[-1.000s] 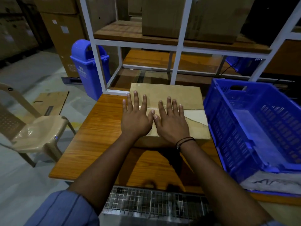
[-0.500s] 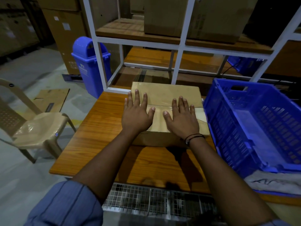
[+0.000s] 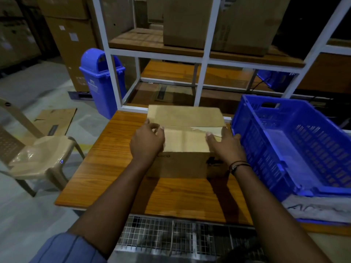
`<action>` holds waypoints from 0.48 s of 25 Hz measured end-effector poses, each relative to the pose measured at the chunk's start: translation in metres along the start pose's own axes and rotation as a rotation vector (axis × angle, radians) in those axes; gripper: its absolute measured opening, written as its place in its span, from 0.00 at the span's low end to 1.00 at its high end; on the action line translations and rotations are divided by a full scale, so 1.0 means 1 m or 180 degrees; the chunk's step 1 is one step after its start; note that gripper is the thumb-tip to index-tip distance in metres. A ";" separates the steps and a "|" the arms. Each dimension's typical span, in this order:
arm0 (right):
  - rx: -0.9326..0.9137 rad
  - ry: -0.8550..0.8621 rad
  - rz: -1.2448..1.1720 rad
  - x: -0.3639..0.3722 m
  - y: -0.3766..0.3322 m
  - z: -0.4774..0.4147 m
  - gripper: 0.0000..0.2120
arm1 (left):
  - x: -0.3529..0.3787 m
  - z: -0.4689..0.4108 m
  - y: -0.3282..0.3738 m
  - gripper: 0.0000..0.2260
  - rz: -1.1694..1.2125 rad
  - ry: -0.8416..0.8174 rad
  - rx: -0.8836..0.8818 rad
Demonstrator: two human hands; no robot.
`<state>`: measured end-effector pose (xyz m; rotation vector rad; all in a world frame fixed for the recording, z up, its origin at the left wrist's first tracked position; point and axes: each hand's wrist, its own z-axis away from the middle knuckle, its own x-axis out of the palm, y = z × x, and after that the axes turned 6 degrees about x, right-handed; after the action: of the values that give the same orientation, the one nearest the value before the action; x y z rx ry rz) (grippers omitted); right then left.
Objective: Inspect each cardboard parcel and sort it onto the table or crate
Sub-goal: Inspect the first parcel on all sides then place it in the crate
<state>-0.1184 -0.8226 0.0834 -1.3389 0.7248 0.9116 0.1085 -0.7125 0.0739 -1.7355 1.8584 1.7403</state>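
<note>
box [image 3: 185, 141] at far edge of table [image 3: 106, 168] beside the crate [image 3: 266, 149], left hand [image 3: 147, 142] curled on its left top edge, right hand [image 3: 225, 143] spread on the right, imo grip both sides evenly b4 tilting.

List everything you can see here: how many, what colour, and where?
brown cardboard parcel: one, brown, mid-table
wooden table: one, orange-brown, centre
blue plastic crate: one, blue, right of the parcel
blue plastic bin: one, blue, floor, far left
beige plastic chair: one, beige, left of the table
white metal rack: one, white, behind the table
large cardboard boxes: at least two, brown, upper shelf
flat cardboard sheet: one, brown, floor behind the chair
wire mesh tray: one, grey, under the near edge
left hand: one, curled at the parcel's left edge
right hand: one, on the parcel's right edge
</note>
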 end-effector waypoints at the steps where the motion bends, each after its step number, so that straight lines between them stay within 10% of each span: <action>1: -0.0153 0.0177 -0.0166 -0.008 -0.001 0.003 0.39 | -0.010 0.000 0.004 0.16 0.0107 0.0120 -0.0062; 5: -0.0698 0.1316 -0.0988 -0.041 -0.021 0.016 0.34 | -0.053 -0.009 0.026 0.12 0.0771 0.0987 0.0393; 12: -0.0537 0.1403 0.0280 -0.033 -0.043 0.015 0.36 | -0.034 -0.022 0.041 0.28 -0.1039 -0.0073 0.0805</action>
<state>-0.0974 -0.8125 0.1349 -1.6950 1.0685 0.7648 0.1041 -0.7174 0.1312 -1.7863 1.5926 1.3381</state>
